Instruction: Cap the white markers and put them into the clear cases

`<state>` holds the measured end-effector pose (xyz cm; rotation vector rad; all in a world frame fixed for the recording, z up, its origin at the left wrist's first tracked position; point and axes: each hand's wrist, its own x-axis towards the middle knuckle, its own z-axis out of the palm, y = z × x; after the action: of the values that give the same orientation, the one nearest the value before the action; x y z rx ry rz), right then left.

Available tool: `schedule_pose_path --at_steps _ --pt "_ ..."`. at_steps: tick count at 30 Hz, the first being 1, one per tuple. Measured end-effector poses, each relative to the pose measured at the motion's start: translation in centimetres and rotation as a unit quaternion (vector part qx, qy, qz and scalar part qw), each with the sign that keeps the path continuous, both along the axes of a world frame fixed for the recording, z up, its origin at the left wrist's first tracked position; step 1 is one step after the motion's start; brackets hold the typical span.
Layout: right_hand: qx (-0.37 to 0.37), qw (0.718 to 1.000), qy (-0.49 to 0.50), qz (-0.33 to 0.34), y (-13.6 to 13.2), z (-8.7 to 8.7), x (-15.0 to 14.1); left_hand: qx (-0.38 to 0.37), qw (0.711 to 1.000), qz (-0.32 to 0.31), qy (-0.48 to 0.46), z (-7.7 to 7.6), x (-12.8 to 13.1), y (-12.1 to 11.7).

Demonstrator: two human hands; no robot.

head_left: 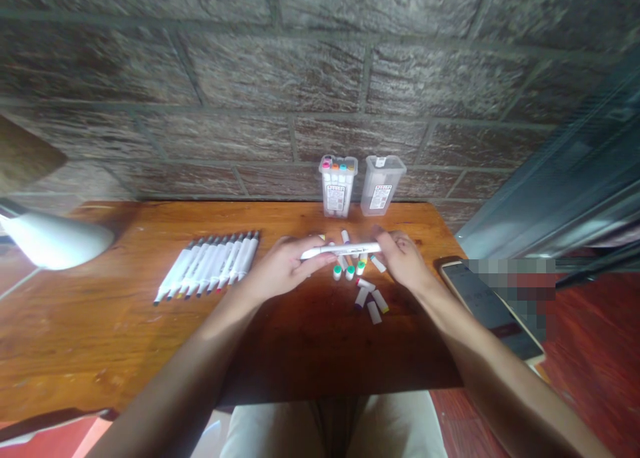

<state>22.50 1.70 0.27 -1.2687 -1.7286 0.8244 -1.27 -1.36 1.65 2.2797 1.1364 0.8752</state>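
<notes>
A white marker [345,249] lies level between my hands above the table. My left hand [287,265] is closed round its left end, thumb along the front. My right hand [400,255] pinches its right end, where the fingers hide the tip; whether a cap is there I cannot tell. Below and just behind the marker are several loose caps, among them green-topped caps [350,271] standing upright and a red-ended cap [365,284] on its side. To the left of my left hand, several white markers [210,265] lie side by side in a slanted row.
Against the brick wall [320,78] stand a clear case [336,188] of markers and a second clear case [383,186] with no markers visible. A phone or tablet [493,311] lies at the table's right edge. A white lamp-like object [60,238] stands far left.
</notes>
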Motion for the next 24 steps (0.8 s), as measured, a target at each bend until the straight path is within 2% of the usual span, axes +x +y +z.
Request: schedule_pose_path --at_steps 4,7,12,15,19,24 --pt "-0.019 1.0 0.002 0.003 0.4 0.4 0.3 -0.004 1.0 -0.009 0.008 -0.3 0.1 0.3" --pt "-0.034 0.999 0.016 -0.026 1.0 0.4 0.8 -0.018 1.0 -0.013 -0.002 -0.2 0.0 0.4" --pt "-0.079 0.994 0.066 -0.037 2.0 -0.7 1.7 0.008 0.994 0.053 -0.097 -0.4 -0.5 0.9" --pt "-0.088 0.993 0.074 -0.001 1.8 -0.7 1.8 0.006 0.98 0.076 -0.182 -0.6 -0.6 1.4" --pt "-0.097 0.988 0.059 0.101 0.5 0.4 1.2 -0.03 0.95 0.091 -0.297 -0.6 -0.4 1.9" --pt "-0.079 0.973 0.058 0.208 -1.1 1.2 -0.5 -0.064 0.924 0.096 -0.365 -0.4 -0.5 2.2"
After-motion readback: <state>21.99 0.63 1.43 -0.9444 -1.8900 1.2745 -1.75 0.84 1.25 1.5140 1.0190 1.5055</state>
